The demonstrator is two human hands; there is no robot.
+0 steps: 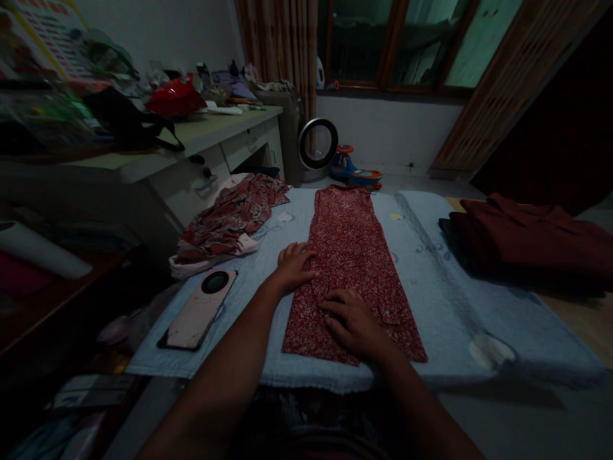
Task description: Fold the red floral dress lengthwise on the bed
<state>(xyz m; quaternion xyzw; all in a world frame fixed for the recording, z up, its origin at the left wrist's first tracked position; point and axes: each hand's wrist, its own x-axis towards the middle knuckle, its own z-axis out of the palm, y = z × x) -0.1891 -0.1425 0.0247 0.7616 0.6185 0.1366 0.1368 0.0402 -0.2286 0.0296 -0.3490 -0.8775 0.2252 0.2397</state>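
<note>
I am seeing both hands lying flat on a red patterned dress [352, 255] that is stretching lengthwise down the middle of a pale blue blanket [445, 300]. My left hand [293, 265] is pressing on the dress's left edge about halfway along, its fingers [301, 254] spread and holding nothing. My right hand [352, 319] is resting palm down on the lower part of the dress, its fingers [335, 303] pointing left, open and gripping nothing that I can make out. No box, bin or basket is showing near the hands; the blanket itself is carrying everything. A pink phone [198, 310] is lying on the blanket's left side, well apart from the dress, close to the blanket's left edge. Beyond it a crumpled floral garment [230, 220] is sitting at the far left corner, partly hanging over the edge. On the right a stack of dark red clothes [527, 239] is lying near the far right side, apart from the dress. Bare blanket is showing on both sides of the dress, wider on the right. The dress's hem is ending just short of the near edge of the blanket. To the left a cluttered worktop [215, 128] is standing with drawers beneath it.
</note>
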